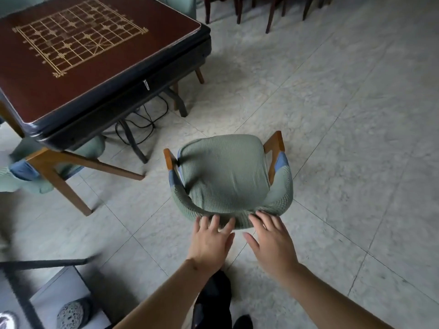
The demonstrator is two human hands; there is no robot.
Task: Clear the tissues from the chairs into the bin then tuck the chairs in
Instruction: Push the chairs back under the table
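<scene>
A wooden chair with a green knitted cover (pixel 225 172) stands on the tiled floor, out from the table, its curved back toward me. No tissue shows on its seat. My left hand (pixel 211 238) and my right hand (pixel 270 241) are side by side at the top of the backrest, fingers spread, fingertips touching the cover. Neither hand holds anything. The square table (pixel 95 67) with a gold grid board on its dark red top stands at the upper left.
A second green-covered chair (pixel 59 162) sits partly under the table's near-left side. Cables (pixel 145 119) lie on the floor beneath the table. Dark wooden chair legs (pixel 270 15) line the far edge. A grey low surface with a round patterned object (pixel 71 314) is at the bottom left.
</scene>
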